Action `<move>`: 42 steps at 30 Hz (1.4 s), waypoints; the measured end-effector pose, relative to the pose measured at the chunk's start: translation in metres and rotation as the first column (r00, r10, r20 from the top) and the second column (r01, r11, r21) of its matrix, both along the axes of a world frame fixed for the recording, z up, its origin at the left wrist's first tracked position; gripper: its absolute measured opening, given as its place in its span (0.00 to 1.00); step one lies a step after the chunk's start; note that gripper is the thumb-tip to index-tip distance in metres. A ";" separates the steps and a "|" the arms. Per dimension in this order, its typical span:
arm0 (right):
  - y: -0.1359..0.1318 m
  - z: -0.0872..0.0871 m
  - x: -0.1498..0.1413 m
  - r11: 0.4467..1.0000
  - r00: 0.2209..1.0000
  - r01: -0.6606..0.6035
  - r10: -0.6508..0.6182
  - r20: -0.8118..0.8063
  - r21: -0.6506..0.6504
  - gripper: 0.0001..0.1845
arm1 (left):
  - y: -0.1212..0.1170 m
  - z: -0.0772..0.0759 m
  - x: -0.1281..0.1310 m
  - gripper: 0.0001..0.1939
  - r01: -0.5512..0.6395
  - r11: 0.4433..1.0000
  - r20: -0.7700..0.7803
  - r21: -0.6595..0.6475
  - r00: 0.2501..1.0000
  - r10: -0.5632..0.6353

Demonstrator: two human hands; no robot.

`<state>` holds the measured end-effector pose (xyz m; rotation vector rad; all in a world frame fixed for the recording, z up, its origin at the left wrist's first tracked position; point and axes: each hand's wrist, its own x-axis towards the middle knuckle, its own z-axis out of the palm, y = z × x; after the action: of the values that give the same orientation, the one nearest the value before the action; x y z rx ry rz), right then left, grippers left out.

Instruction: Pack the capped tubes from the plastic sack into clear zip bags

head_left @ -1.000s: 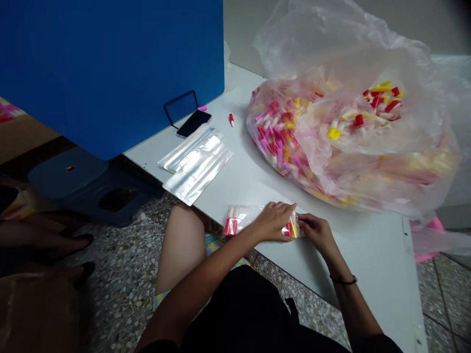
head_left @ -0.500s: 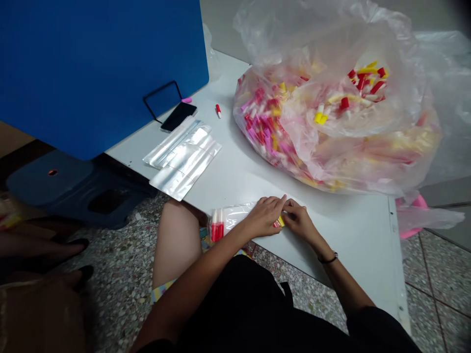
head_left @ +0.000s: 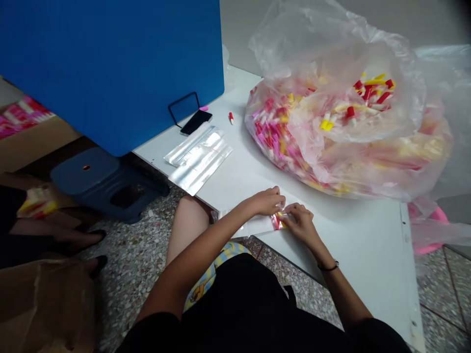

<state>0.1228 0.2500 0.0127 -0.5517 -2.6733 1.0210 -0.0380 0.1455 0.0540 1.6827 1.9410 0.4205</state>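
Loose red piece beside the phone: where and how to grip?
I'd pinch the piece across its red part, coming from above. It's slim and lying down, white tip towards the person, apart from the phone and big bag, so its long sides look reachable.

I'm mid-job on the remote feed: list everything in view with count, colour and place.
Small clear bag: one, transparent, table's near edge
Red and yellow pieces: few, uncounted, inside it
Table: one, white, centre
Large bag: one, translucent, far right on table, holding many coloured pieces
Flat packets: several, clear, table's left
Phone: one, dark, by packets
Wire frame: one, black, by phone
Pink piece: one, by phone
Loose piece: one, red-white, right of phone
Board: one, blue, upper left
Stool: one, blue, left
Cardboard boxes: at least two, brown, left
Another person's feet: two, dark shoes, left
Floor: one, speckled grey, below
Left hand: one, on small bag
Right hand: one, on small bag
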 end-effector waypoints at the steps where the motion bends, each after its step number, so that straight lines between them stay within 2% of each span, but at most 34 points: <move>1: 0.000 -0.001 -0.002 1.000 1.000 0.004 -0.004 0.002 -0.005 0.19 | 0.001 0.002 -0.002 0.11 0.014 0.999 0.009 -0.033 1.000 -0.014; 4: 0.000 0.000 -0.005 0.999 1.000 -0.016 0.017 0.023 -0.032 0.22 | 0.002 0.007 -0.005 0.10 0.024 0.996 0.019 -0.083 1.000 -0.022; 7: 0.002 0.008 -0.002 0.994 1.000 0.018 -0.017 0.019 -0.108 0.19 | -0.001 0.011 -0.004 0.10 -0.010 0.998 0.015 -0.068 1.000 0.011; 9: 0.004 0.014 -0.002 0.992 0.996 0.083 -0.080 0.034 -0.096 0.18 | -0.005 0.014 -0.003 0.11 -0.094 0.994 -0.008 -0.046 0.996 0.094; 11: 0.008 0.020 -0.008 0.994 0.996 0.080 -0.076 0.056 -0.069 0.19 | -0.014 0.020 -0.003 0.12 -0.229 0.973 -0.028 -0.010 0.973 0.229; 13: 0.010 0.028 -0.020 0.994 0.999 -0.020 0.025 0.046 -0.111 0.20 | -0.029 0.028 -0.006 0.10 -0.362 0.931 -0.015 0.042 0.932 0.363; 15: 0.006 0.039 -0.034 0.976 0.990 -0.139 0.135 -0.032 -0.166 0.20 | -0.052 0.038 -0.008 0.07 -0.461 0.881 0.060 0.106 0.887 0.457; 19: -0.023 0.081 -0.048 0.948 0.927 -0.314 0.295 -0.233 -0.049 0.11 | -0.112 0.062 0.001 0.06 -0.576 0.782 0.291 0.238 0.811 0.508; 20: -0.032 0.094 -0.047 0.912 0.891 -0.407 0.385 -0.240 -0.052 0.09 | -0.127 0.069 0.007 0.06 -0.583 0.762 0.300 0.281 0.808 0.507; 22: -0.047 0.120 -0.043 0.794 0.792 -0.597 0.562 -0.236 -0.111 0.07 | -0.150 0.083 0.024 0.06 -0.574 0.714 0.220 0.400 0.817 0.533; 23: -0.052 0.132 -0.041 0.762 0.759 -0.639 0.601 -0.252 -0.108 0.06 | -0.159 0.091 0.032 0.06 -0.563 0.681 0.152 0.468 0.810 0.566; 25: -0.055 0.152 -0.041 0.754 0.728 -0.657 0.623 -0.285 -0.029 0.05 | -0.172 0.105 0.044 0.04 -0.563 0.612 0.077 0.555 0.768 0.636; 27: -0.051 0.169 -0.046 0.742 0.702 -0.669 0.651 -0.289 0.044 0.05 | -0.181 0.116 0.049 0.08 -0.608 0.523 0.177 0.597 0.736 0.653; 29: -0.043 0.182 -0.053 0.743 0.693 -0.665 0.651 -0.310 0.073 0.04 | -0.192 0.119 0.048 0.16 -0.662 0.396 0.380 0.637 0.716 0.585; 31: -0.033 0.192 -0.061 0.768 0.708 -0.638 0.611 -0.355 0.050 0.04 | -0.205 0.113 0.047 0.15 -0.715 0.209 0.540 0.667 0.657 0.525; 33: -0.024 0.198 -0.068 0.771 0.717 -0.637 0.599 -0.357 0.013 0.05 | -0.217 0.101 0.047 0.11 -0.775 0.035 0.652 0.632 0.555 0.517; 34: -0.021 0.199 -0.072 0.772 0.726 -0.635 0.593 -0.349 -0.010 0.05 | -0.222 0.093 0.047 0.10 -0.806 -0.030 0.701 0.591 0.495 0.514; 36: -0.018 0.197 -0.081 0.801 0.755 -0.597 0.542 -0.369 -0.046 0.06 | -0.228 0.080 0.049 0.08 -0.855 -0.114 0.777 0.506 0.395 0.490; 38: -0.017 0.193 -0.091 0.845 0.786 -0.531 0.466 -0.406 -0.058 0.06 | -0.229 0.072 0.049 0.06 -0.876 -0.122 0.796 0.467 0.356 0.489; 39: -0.018 0.191 -0.095 0.847 0.786 -0.527 0.455 -0.418 -0.068 0.07 | -0.227 0.071 0.049 0.06 -0.880 -0.102 0.787 0.465 0.358 0.503; 40: -0.020 0.190 -0.100 0.845 0.782 -0.530 0.455 -0.426 -0.072 0.07 | -0.223 0.072 0.047 0.07 -0.883 -0.058 0.768 0.467 0.372 0.521; 42: -0.024 0.189 -0.107 0.836 0.762 -0.547 0.474 -0.440 -0.047 0.06 | -0.210 0.078 0.041 0.10 -0.879 0.073 0.719 0.471 0.431 0.545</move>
<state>0.0162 0.2257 0.2018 0.3846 -2.3919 1.3372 0.0029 -0.0642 0.1319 0.5686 2.2744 2.2261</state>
